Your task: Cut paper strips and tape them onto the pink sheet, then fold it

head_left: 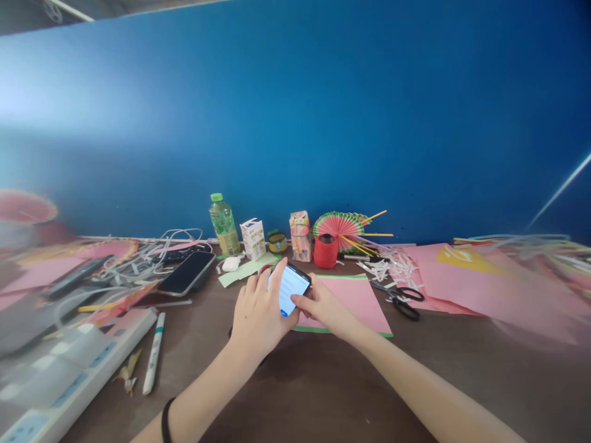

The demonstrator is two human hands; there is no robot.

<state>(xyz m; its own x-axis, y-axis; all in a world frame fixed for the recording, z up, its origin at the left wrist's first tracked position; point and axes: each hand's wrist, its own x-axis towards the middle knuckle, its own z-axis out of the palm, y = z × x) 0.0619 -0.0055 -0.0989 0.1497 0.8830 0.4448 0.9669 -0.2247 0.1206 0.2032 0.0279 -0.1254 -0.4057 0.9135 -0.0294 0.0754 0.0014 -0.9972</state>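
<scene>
A smartphone (292, 285) with a lit, pale screen is held tilted above the middle of the table. My left hand (259, 311) wraps round its left side, with a black band on that wrist. At its right edge, my right hand (321, 304) grips the phone, the thumb lying over the screen. The undersides of the phone and most right-hand fingertips are hidden. Just behind and right of the hands lies a pink sheet of paper (355, 301) with green edges. Scissors (406, 303) with black handles rest to its right.
Along the blue wall stand a green-capped bottle (223, 226), a small carton (253, 239), a red thread spool (325, 252) and a pleated paper fan (341, 229). On the left are a dark-screened phone (188, 273), a marker (154, 354) and a power strip (87, 375). Paper scraps (401, 267) lie right.
</scene>
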